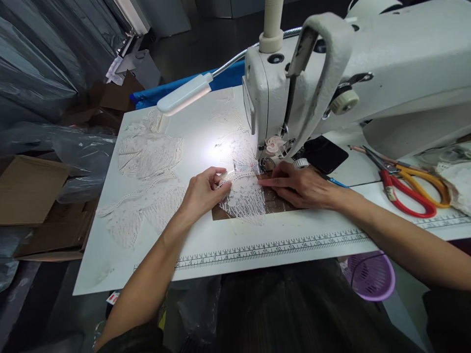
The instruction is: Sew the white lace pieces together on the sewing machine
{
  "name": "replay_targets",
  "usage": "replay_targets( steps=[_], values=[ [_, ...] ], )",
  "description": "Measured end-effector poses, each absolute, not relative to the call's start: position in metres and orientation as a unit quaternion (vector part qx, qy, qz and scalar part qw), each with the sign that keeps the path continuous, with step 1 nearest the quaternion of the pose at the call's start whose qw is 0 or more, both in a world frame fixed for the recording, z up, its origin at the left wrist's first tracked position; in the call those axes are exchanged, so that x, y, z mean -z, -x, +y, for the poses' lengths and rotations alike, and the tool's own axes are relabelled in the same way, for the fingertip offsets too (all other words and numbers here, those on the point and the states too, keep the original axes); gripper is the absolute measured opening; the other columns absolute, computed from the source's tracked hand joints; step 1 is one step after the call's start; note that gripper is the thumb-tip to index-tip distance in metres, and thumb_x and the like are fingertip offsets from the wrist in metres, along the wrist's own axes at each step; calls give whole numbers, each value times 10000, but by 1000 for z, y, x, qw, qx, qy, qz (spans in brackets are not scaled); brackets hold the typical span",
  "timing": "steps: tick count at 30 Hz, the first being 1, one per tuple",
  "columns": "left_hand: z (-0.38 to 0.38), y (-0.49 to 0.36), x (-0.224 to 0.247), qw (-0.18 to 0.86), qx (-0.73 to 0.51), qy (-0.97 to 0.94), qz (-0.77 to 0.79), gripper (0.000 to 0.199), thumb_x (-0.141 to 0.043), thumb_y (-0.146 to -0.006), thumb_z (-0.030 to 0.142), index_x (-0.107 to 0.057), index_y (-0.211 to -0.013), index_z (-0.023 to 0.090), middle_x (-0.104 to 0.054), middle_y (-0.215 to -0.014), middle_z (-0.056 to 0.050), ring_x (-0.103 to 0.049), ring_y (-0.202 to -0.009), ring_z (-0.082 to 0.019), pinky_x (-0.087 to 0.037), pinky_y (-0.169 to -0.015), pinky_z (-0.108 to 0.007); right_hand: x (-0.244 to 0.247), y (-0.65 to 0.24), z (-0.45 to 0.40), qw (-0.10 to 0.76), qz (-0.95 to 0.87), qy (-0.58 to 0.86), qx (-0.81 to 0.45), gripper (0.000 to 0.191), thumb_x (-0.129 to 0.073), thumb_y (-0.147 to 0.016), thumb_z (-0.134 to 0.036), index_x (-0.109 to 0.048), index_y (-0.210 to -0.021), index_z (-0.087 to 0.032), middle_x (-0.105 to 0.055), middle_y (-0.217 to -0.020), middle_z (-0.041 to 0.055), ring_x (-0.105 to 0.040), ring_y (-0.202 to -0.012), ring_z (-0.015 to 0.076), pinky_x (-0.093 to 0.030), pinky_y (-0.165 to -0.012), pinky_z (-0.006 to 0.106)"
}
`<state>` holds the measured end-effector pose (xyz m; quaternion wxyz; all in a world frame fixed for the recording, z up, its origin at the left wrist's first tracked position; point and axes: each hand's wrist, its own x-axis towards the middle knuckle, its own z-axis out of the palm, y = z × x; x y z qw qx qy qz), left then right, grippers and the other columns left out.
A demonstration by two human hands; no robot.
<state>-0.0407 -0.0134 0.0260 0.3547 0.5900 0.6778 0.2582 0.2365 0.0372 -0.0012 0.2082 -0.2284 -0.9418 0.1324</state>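
A piece of white lace (pixel 245 196) lies under the needle area of a white sewing machine (pixel 267 98), partly over a brown plate (pixel 279 201). My left hand (pixel 206 189) pinches the left edge of this lace between thumb and fingers. Close to the presser foot (pixel 260 166), my right hand (pixel 294 184) lies low with its fingers stretched out, the fingertips touching the lace's right edge. A pale fabric flower (pixel 274 145) hangs on the machine head just above the foot.
More lace pieces (pixel 150 152) lie on the left of the white table (pixel 121 269). A lamp (pixel 186 93) hangs over it. Red-handled scissors (pixel 399 193), yellow-handled scissors (pixel 427 184) and a black phone-like slab (pixel 324 153) lie rightward. Cardboard boxes (pixel 33 189) stand left; a purple basket (pixel 373 277) sits below.
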Motion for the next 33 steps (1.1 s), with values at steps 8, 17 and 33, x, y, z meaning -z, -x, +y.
replay_targets(
  steps=[8,17,33],
  values=[
    [-12,40,-29,368,-261,-580,678,439,-720,-774,399,-660,-1150,181,-605,-786,6,-567,-569,-110,-500,-545,-268,7,-234,36,223,-941,220,-126,355,-467,-991,-258,-671,-1277,-206,-611,-1048,126,-559,-784,168,-446,-624,263],
    [-11,40,-28,371,-258,-584,674,451,-739,-769,414,-656,-1147,182,-579,-755,27,-543,-567,-98,-457,-545,-248,12,-230,34,205,-937,269,-88,387,-419,-1006,-284,-654,-1304,-205,-607,-908,105,-498,-673,160,-384,-584,266],
    [-12,40,-27,372,-250,-591,670,602,-756,-764,429,-572,-1278,174,-628,-728,14,-572,-580,-125,-471,-548,-265,1,-233,33,203,-952,187,-132,350,-467,-962,-224,-708,-1216,-223,-607,-992,103,-560,-832,188,-457,-705,299]
  ],
)
